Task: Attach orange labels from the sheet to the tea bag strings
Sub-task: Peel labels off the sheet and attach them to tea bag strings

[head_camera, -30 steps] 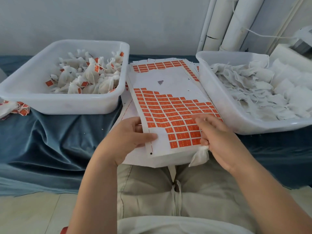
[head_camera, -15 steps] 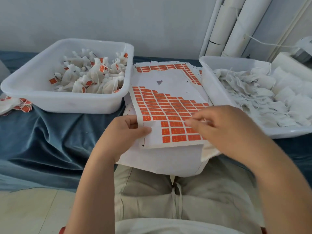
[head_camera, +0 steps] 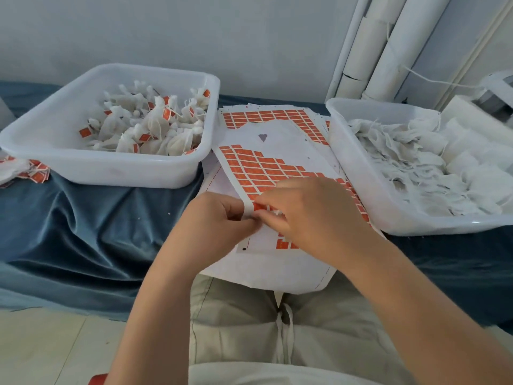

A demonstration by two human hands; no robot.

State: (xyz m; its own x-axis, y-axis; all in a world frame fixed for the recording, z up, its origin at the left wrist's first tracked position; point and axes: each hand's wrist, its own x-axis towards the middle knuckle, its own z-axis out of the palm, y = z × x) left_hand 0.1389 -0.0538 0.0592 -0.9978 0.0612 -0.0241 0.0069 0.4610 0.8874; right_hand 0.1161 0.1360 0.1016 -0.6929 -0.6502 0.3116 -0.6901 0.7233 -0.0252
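A sheet of orange labels [head_camera: 263, 168] lies on a stack of white backing sheets between two tubs. My left hand [head_camera: 219, 218] pinches the sheet's left edge and bends it up. My right hand [head_camera: 311, 215] lies over the sheet's near rows, its fingertips pinching at an orange label [head_camera: 258, 206] beside my left thumb. A bit of white tea bag shows under my right fingers; most of it is hidden. The left tub [head_camera: 105, 168] holds labelled tea bags [head_camera: 155, 126]. The right tub [head_camera: 388, 218] holds unlabelled white tea bags [head_camera: 416, 168].
A blue cloth [head_camera: 97, 232] covers the table. A few labelled bags [head_camera: 25, 170] lie loose at the far left beside the tub. White pipes [head_camera: 388, 45] stand against the wall behind. My lap sits below the table's front edge.
My right hand has slid left across the sheet to meet my left hand. The left hand has folded the sheet's edge upward. The tea bag that hung below my right hand is now mostly covered.
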